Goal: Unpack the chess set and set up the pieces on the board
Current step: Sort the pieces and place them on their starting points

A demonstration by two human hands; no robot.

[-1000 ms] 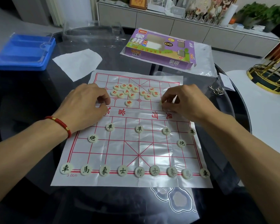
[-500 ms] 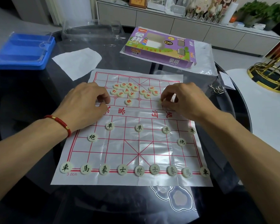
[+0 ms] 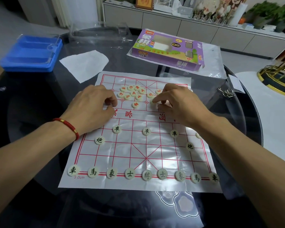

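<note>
The plastic chess board sheet [image 3: 138, 152] lies on the dark glass table. Black-lettered pieces stand in place on the near half, with a full back row [image 3: 146, 175] along the near edge. Several red-lettered pieces [image 3: 132, 93] lie in a loose pile on the far half, and one red piece [image 3: 135, 104] sits apart just below it. My left hand [image 3: 94, 107] rests on the board left of the pile, fingers curled down; anything under them is hidden. Right of the pile, my right hand [image 3: 176, 102] pinches a pale piece [image 3: 152, 101] between index fingertip and thumb.
The purple chess box [image 3: 166, 48] lies beyond the board on a plastic bag. A blue tray [image 3: 31, 53] sits far left, a clear plastic insert [image 3: 99, 33] behind it, and a white paper [image 3: 84, 65] between them. Metal clips [image 3: 225, 92] lie to the right.
My right hand's fingertips have slid left toward the red pile and now sit on a piece. My left hand has stayed put.
</note>
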